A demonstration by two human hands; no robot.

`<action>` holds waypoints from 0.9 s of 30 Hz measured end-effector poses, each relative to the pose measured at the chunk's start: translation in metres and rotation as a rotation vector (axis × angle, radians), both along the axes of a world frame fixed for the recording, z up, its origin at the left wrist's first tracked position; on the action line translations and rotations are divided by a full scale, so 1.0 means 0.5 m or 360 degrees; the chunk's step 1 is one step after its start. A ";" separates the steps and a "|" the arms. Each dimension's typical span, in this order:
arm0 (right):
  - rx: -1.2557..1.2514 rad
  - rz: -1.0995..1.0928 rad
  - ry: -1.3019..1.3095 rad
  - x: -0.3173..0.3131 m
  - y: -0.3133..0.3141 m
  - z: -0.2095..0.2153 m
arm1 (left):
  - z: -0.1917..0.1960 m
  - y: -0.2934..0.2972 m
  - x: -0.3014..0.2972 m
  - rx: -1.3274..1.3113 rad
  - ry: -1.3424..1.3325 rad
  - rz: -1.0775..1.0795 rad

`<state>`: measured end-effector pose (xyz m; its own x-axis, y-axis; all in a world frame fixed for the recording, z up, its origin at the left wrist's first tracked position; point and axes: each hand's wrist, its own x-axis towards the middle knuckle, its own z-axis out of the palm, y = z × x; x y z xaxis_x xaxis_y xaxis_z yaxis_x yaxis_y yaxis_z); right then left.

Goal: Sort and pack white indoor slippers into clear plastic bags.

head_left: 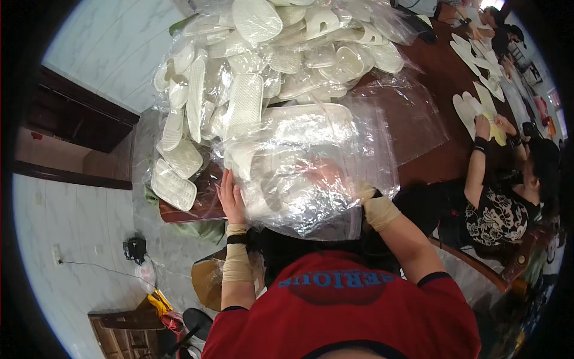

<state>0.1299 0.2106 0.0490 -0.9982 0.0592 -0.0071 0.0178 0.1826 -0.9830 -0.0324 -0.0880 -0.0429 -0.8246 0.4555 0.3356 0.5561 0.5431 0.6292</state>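
In front of me at the table edge lies a clear plastic bag (pixel 373 140) with white slippers (pixel 308 116) in or under it; glare hides how they lie. My left hand (pixel 230 196) rests against the bag's left side, its fingers stretched out and slightly apart. My right hand (pixel 327 172) is inside the bag, seen only as a blurred shape through the shiny plastic. Its fingers cannot be made out. Tan wraps cover both wrists.
A large heap of bagged white slippers (pixel 287 60) fills the far and left part of the brown table (pixel 412 170). Another flat clear bag (pixel 412 113) lies to the right. Further right, a co-worker's hands (pixel 483 127) handle white slipper pieces (pixel 463 110). A cardboard box (pixel 209 282) stands below left.
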 end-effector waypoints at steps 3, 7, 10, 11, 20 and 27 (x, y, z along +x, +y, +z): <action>0.0712 0.0048 0.0310 -0.024 -0.072 -0.043 | -0.004 -0.013 0.005 -0.0018 0.0004 0.0037; 0.1633 0.0087 0.0775 -0.137 -0.162 -0.060 | 0.005 0.002 0.010 -0.0078 0.0010 0.0070; 0.1564 0.0333 0.0477 -0.148 -0.179 -0.002 | -0.006 -0.001 0.008 -0.0118 0.0019 0.0094; 0.1532 0.0439 0.0317 -0.150 -0.183 0.014 | -0.009 0.004 0.010 -0.0165 0.0051 0.0116; 0.1799 -0.0183 0.0238 -0.121 -0.076 -0.117 | -0.005 0.029 0.022 -0.0721 0.0301 0.0351; 0.0394 -0.1012 0.0075 -0.012 0.082 -0.101 | -0.003 0.034 0.012 -0.0683 0.0306 0.0312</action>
